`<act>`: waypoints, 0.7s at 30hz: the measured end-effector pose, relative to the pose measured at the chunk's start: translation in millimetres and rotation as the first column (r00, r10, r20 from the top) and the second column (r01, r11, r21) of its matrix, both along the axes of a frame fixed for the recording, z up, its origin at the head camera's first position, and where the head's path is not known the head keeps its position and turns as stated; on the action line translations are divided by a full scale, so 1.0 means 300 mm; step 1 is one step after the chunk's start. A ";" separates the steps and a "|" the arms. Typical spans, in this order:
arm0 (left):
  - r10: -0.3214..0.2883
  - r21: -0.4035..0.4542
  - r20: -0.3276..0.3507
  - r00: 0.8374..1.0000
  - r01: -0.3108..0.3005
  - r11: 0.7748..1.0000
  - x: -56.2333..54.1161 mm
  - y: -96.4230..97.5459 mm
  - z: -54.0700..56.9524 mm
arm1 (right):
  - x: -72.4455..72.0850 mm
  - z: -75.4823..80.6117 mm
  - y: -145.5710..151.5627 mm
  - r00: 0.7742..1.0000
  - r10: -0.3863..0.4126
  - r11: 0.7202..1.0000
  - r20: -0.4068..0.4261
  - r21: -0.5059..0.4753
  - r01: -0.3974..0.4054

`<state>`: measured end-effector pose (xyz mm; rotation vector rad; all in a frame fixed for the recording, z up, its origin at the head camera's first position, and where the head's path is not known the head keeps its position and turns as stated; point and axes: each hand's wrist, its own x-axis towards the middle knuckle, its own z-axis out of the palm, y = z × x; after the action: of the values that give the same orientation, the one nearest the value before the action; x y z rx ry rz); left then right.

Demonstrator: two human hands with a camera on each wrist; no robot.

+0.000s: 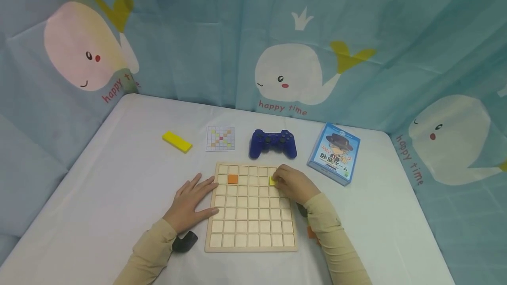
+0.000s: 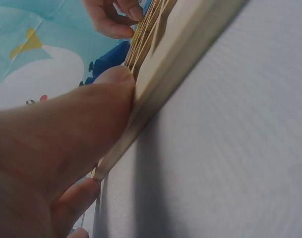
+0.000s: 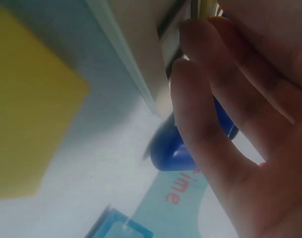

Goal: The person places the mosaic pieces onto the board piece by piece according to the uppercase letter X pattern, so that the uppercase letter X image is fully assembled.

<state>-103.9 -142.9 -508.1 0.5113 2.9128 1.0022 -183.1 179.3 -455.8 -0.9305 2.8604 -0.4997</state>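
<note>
A wooden grid board lies on the white table with an orange square tile in one cell near its upper left. My left hand rests spread at the board's left edge, its thumb against the frame in the left wrist view. Over the upper right cells, my right hand pinches a yellow square tile at a cell of the second row. The fingertips partly cover this tile. In the right wrist view, the fingers reach over the board's edge.
Behind the board lie a yellow bar, a colored grid pattern card, a blue game controller and a blue game box. Orange pieces are partly hidden by the right forearm. A blurred yellow shape fills the right wrist view's left side.
</note>
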 end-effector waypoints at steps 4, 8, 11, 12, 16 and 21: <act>0.000 0.009 -0.036 0.999 0.000 1.000 0.003 0.000 -0.003 | 0.002 0.008 -0.004 1.000 0.000 1.000 0.005 0.002 0.000; -0.001 0.015 -0.047 0.999 0.002 1.000 0.002 0.002 -0.002 | 0.003 0.008 -0.005 1.000 -0.002 1.000 -0.004 0.005 0.002; -0.003 0.016 -0.027 1.000 0.003 1.000 0.000 0.002 0.000 | 0.005 0.000 0.003 1.000 -0.002 1.000 -0.022 0.004 0.002; -0.005 0.017 -0.020 1.000 0.005 1.000 0.001 0.002 0.000 | 0.009 0.000 0.007 1.000 -0.013 1.000 -0.023 -0.001 0.013; -0.007 0.017 -0.005 1.000 0.007 1.000 0.004 0.003 0.004 | 0.056 0.037 0.054 0.994 -0.103 0.994 -0.019 -0.036 0.103; -0.007 0.026 -0.020 1.000 0.008 1.000 0.007 0.002 0.004 | 0.187 0.095 0.151 0.972 -0.236 0.972 -0.011 -0.025 0.236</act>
<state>-101.8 -142.4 -507.1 0.5359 2.9167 1.0413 -127.1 224.7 -427.3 -0.6004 3.0007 -0.5496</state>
